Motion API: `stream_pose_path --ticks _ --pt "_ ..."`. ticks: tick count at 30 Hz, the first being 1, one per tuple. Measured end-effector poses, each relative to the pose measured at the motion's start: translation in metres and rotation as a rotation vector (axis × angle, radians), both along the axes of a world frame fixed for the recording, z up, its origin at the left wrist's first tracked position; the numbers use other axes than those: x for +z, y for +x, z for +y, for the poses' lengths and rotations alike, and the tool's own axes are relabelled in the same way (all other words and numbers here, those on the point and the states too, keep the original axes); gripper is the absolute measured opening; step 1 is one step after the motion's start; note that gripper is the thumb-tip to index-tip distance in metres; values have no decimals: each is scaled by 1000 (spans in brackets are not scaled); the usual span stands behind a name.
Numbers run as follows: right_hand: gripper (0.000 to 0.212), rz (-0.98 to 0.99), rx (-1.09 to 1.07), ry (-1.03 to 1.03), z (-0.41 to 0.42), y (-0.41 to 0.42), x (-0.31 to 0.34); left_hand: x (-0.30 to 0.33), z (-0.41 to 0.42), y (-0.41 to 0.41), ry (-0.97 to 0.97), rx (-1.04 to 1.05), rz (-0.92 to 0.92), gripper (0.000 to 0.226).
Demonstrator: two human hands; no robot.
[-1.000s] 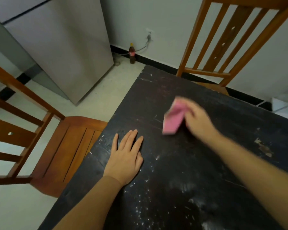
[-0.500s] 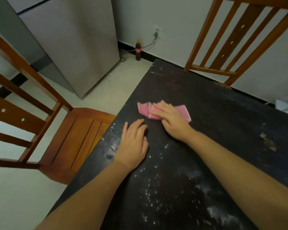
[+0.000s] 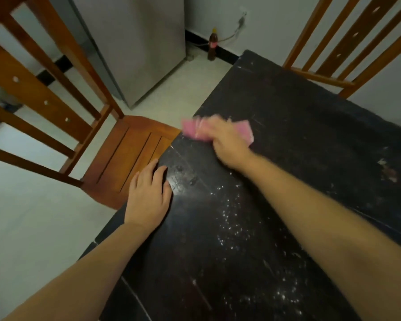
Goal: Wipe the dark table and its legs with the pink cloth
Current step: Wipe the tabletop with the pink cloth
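Right hand (image 3: 227, 142) was closed on pink cloth (image 3: 196, 128) at table (image 3: 299, 140) left edge, cloth's long axis running left-right. White specks (image 3: 229, 218) lay nearer, btwn both arms. Left hand (image 3: 148, 195) lay flat, open, holding nothing.

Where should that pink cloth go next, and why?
Probably back toward the person: the right hand presses the pink cloth near the dark table's left edge, while white specks lie nearer, between the arms. The left hand rests flat.
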State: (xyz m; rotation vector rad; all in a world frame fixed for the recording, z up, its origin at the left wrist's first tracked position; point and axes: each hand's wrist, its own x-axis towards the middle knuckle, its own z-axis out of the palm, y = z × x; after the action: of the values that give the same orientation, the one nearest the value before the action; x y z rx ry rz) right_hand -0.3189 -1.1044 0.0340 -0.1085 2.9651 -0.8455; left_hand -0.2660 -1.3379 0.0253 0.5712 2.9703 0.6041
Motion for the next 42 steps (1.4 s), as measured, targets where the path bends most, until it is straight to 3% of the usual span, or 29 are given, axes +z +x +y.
stream_pose_path --ticks 3,6,8,10,13,15,18,21,23,25,28,30,32,34,36,40,42 --pt "50 -58 267 -47 -17 108 1 4 -1 1 60 24 -41 50" --pt "52 -266 281 -186 -2 192 9 5 -1 2 27 7 -41 48" --pt "49 -291 159 -320 8 178 30 6 0 1 15 -2 -51 48" --pt "46 -175 4 -352 11 120 49 6 1 0 30 2 -46 45" --pt "45 19 -123 -210 13 10 57 3 0 0 101 26 -52 41" --pt "46 -17 -171 -156 -2 -38 40 1 -1 -1 170 57 -72 43" --pt "58 -43 52 28 -36 -25 4 0 -3 -2 276 87 -85 48" --pt "49 50 354 25 -45 68 -2 5 -4 0 377 148 -132 44" --pt "48 -30 482 -35 -40 144 7 6 -4 -1 341 125 -131 47" --pt "56 -261 557 -102 -31 199 16 5 -4 -2 246 72 -110 52" --pt "57 -450 487 -258 -14 185 43 4 -2 -4 123 25 -82 52" --pt "48 -401 225 -332 -1 127 71 2 0 -2 74 11 -51 48" --pt "48 -268 19 -272 25 54 88 0 1 -2 44 2 -22 44" --pt "54 -172 -61 -171 48 -5 85 -2 1 -2 22 -4 -5 42" --pt "60 -201 -142 -65 55 -24 54 -3 1 0 -17 -17 19 45" --pt "46 28 17 -51 25 59 22 -4 0 6 -126 -176 53 51" --pt "42 -3 170 -141 6 138 23 -5 -1 9 -141 -227 81 51"
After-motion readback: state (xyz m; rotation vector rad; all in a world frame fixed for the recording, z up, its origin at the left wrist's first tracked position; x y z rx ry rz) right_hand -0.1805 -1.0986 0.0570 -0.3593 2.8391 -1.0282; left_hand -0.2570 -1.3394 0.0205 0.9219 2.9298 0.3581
